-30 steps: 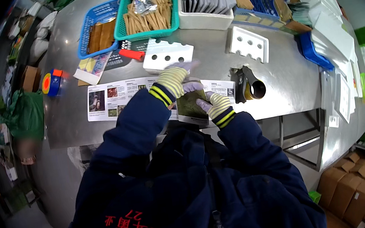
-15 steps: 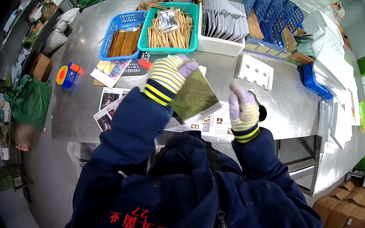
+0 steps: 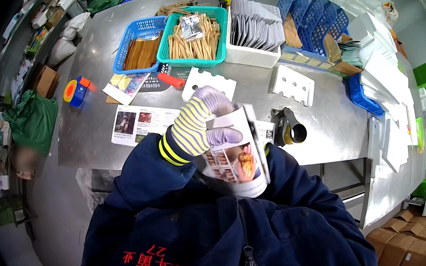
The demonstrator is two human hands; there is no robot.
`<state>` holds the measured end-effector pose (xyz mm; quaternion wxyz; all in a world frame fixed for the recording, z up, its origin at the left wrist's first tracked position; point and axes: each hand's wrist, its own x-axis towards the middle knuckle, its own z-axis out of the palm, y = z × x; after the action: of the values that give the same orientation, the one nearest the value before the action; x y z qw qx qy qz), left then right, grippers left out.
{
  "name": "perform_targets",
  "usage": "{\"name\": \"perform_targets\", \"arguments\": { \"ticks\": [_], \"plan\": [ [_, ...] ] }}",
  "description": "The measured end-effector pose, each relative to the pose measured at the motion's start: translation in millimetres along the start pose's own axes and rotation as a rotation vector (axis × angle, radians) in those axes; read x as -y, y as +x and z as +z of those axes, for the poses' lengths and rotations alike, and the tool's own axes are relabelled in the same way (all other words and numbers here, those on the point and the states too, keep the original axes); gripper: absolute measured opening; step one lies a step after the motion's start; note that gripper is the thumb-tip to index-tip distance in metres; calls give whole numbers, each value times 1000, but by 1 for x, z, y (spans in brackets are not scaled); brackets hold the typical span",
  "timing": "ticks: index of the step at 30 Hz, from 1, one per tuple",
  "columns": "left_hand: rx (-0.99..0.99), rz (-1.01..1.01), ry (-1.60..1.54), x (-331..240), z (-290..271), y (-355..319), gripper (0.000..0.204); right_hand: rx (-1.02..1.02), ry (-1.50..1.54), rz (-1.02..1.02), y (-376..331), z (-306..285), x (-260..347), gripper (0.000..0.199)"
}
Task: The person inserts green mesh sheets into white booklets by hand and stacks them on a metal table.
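Observation:
My left hand (image 3: 202, 125), in a yellow-and-grey striped glove, grips the upper left part of some printed leaflets (image 3: 224, 166). Its thumb lies across the front of the paper, with the other fingers at the top edge. The leaflets are tilted up close to my jacket and curve at the bottom, showing food pictures. My right hand is hidden behind them; only a bit of yellow cuff shows at their right side. Another printed leaflet (image 3: 138, 122) lies flat to the left. A black tape dispenser (image 3: 288, 126) stands to the right of the hands.
Across the back stand a blue basket (image 3: 117, 65), a teal basket (image 3: 162, 53) of tan strips, a white box (image 3: 254, 58) of grey packets and a blue rack (image 3: 311, 23). White perforated foam pieces (image 3: 294, 85), a red-handled tool (image 3: 170, 80) and a blue-orange tape dispenser (image 3: 77, 92) lie nearer.
The olive-green sheet under my left hand is out of sight. Printed leaflets are now raised near my body, and my right hand has moved left behind them. One foam piece and the tape dispenser are uncovered.

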<state>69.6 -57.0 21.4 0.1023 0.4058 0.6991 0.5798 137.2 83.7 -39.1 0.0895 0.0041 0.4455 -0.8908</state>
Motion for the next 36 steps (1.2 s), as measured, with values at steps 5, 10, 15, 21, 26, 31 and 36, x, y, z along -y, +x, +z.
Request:
{"name": "perform_targets", "arguments": {
  "ticks": [5,10,15,21,26,31,36],
  "plan": [
    [314,-433,-59,3,-1,8,66,150,639,566,-44,13,5,30],
    [153,-495,-68,29,-13,-5,42,76,134,389,-16,-14,36,33],
    [14,-331,82,10,-16,10,37,216,-675,307,-15,-42,51,32],
    [124,-514,-368,57,-35,-14,43,-5,-655,69,-27,-61,86,27],
    [12,-475,-668,82,-28,-4,43,107,-1652,-617,-21,-53,49,47],
    [-128,-483,-388,68,-28,-3,37,78,-1876,-753,-16,-18,-6,47],
    [-228,-199,193,78,-38,-17,26,101,-1500,-646,0,-21,8,38]
  ]
}}
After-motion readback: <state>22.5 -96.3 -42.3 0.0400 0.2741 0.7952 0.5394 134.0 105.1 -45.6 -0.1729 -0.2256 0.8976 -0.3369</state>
